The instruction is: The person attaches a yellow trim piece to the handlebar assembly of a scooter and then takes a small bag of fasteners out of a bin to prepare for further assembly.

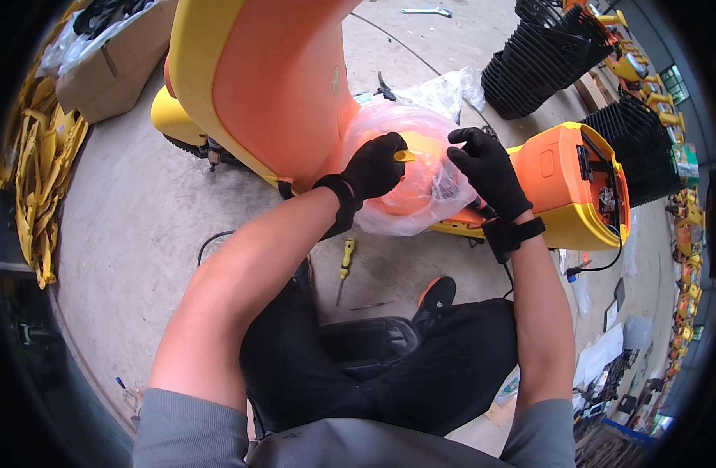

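Note:
My left hand [376, 166], in a black glove, is closed around a small yellow plastic part [405, 157], one end of which sticks out past the fingers. Across from it, my right hand [489, 168], gloved too, has its fingers bent and apart, with nothing visible between them. Below both hands a pinkish clear plastic bag [397, 222] rests on the footboard of an orange and yellow scooter [276, 93]. Orange and yellow parts show through the bag. What else lies inside it is hard to make out.
A yellow-handled screwdriver [346, 257] lies on the floor before me, beside a thin metal rod [371, 305]. Black crates [529, 62] stand at the back right. At far left are a cardboard box [116, 66] and stacked yellow panels [42, 171]. A wrench [426, 12] lies beyond the scooter.

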### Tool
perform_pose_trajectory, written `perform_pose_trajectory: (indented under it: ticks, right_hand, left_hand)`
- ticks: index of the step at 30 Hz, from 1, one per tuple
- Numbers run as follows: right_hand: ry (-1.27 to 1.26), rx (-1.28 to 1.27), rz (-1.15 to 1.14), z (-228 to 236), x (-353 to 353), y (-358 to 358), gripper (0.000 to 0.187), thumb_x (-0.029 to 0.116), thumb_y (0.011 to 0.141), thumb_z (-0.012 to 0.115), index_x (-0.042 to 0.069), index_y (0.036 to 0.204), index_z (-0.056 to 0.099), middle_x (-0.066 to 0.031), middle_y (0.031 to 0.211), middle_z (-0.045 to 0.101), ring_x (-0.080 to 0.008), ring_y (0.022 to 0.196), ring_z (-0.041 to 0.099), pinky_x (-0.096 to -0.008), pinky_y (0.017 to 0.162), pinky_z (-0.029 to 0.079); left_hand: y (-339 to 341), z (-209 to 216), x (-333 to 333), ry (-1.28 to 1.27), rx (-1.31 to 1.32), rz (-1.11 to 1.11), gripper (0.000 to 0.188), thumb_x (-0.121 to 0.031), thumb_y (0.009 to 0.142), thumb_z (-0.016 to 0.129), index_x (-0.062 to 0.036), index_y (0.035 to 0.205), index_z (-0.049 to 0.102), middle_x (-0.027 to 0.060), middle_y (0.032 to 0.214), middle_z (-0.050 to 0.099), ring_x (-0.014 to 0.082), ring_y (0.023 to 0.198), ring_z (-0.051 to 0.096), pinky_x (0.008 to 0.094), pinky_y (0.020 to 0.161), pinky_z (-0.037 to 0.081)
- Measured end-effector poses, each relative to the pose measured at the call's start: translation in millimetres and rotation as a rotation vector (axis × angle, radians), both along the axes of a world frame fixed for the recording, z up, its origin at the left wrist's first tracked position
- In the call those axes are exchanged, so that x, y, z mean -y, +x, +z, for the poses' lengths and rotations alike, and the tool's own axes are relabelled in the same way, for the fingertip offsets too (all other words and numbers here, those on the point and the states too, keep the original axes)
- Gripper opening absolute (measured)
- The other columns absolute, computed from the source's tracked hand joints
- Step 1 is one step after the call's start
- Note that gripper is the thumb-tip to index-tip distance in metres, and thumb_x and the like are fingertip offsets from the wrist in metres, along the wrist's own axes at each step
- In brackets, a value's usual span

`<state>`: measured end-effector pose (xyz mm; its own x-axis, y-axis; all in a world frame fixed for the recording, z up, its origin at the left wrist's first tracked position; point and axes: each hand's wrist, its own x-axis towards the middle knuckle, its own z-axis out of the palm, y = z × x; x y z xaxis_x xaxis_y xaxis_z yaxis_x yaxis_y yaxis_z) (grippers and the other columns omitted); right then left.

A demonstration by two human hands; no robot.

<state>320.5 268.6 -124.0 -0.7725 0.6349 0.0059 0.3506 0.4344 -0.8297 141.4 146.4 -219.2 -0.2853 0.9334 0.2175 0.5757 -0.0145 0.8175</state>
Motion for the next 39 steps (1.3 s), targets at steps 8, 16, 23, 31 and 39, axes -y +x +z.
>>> perform_pose_trajectory:
  ticks: [8, 16, 23, 31, 39]
  right_hand:
    - [0.116, 0.401, -0.165, -36, -29, 51, 0.064, 0.029, 0.073, 0.074, -0.008, 0.119, 0.049, -0.0280, 0.105, 0.061, -0.0336, 0.100, 0.062, -0.0357, 0.083, 0.049]
    - [0.112, 0.432, 0.012, -28, -11, 45, 0.046, 0.029, 0.074, 0.069, -0.002, 0.107, 0.060, -0.0222, 0.093, 0.066, -0.0324, 0.092, 0.064, -0.0390, 0.081, 0.049]
    - [0.273, 0.462, -0.007, -33, -5, 33, 0.027, 0.026, 0.074, 0.060, 0.003, 0.086, 0.066, -0.0215, 0.089, 0.065, -0.0365, 0.086, 0.062, -0.0417, 0.079, 0.048]
    - [-0.305, 0.110, 0.045, 30, 9, 38, 0.021, 0.020, 0.085, 0.064, 0.000, 0.090, 0.063, -0.0018, 0.072, 0.061, -0.0081, 0.065, 0.054, -0.0255, 0.063, 0.045]
    - [-0.295, 0.361, 0.393, 92, 66, 53, 0.025, 0.022, 0.082, 0.067, -0.001, 0.091, 0.062, -0.0007, 0.070, 0.054, -0.0076, 0.064, 0.048, -0.0248, 0.060, 0.042]
  left_hand:
    - [-4, 26, -9, 0.082, 0.011, 0.124, 0.025, -0.012, 0.082, 0.062, 0.0006, 0.103, 0.057, 0.0139, 0.093, 0.064, 0.0255, 0.087, 0.062, 0.0316, 0.079, 0.049]
    - [-11, 53, 0, 0.078, 0.052, 0.177, 0.023, -0.012, 0.082, 0.063, -0.0001, 0.101, 0.056, 0.0113, 0.088, 0.063, 0.0194, 0.081, 0.062, 0.0293, 0.075, 0.049]
    - [-12, 63, 2, 0.289, -0.222, 0.319, 0.024, -0.014, 0.081, 0.064, -0.0060, 0.101, 0.055, 0.0145, 0.091, 0.063, 0.0310, 0.083, 0.062, 0.0379, 0.074, 0.049]
    - [-23, 62, -2, 0.180, -0.002, 0.278, 0.025, -0.015, 0.085, 0.062, -0.0002, 0.104, 0.054, 0.0121, 0.085, 0.063, 0.0171, 0.060, 0.062, 0.0293, 0.059, 0.051]
    - [-18, 65, 1, 0.157, -0.029, 0.153, 0.028, -0.019, 0.084, 0.066, -0.0005, 0.102, 0.055, 0.0092, 0.083, 0.064, 0.0142, 0.065, 0.062, 0.0271, 0.062, 0.050]
